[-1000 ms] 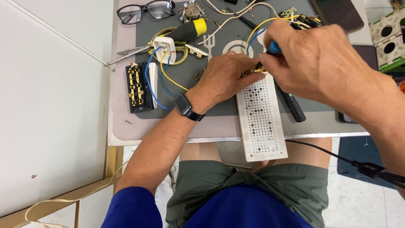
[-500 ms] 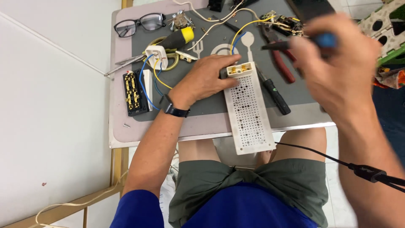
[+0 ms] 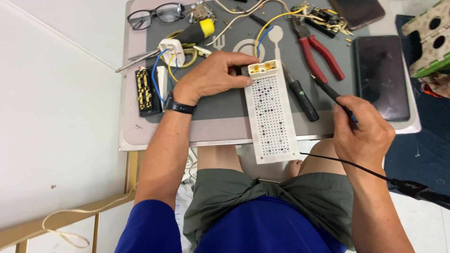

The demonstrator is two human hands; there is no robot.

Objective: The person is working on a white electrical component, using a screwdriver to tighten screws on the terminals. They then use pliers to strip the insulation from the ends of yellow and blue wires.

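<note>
Small grey-topped table (image 3: 140,136) against white wall, seen from above over lap in green shorts. Long white perforated board (image 3: 273,117) lying lengthwise, near end overhanging table edge, yellow connector block (image 3: 263,69) at far end. Left hand (image 3: 213,77) flat on table just beside board's far end, fingers curled loosely, fingertips touching board's left edge and connector; black watch (image 3: 179,107) on wrist. Right hand (image 3: 363,131) closed around slim black tool (image 3: 330,93), tip angled up-left, clear of board; black cable (image 3: 375,173) trailing off to right. Black-handled screwdriver (image 3: 300,96) between board and tool. Red pliers (image 3: 316,49), dark phone (image 3: 380,77), eyeglasses (image 3: 154,14), white plug with blue and yellow wires (image 3: 169,49) farther back.
</note>
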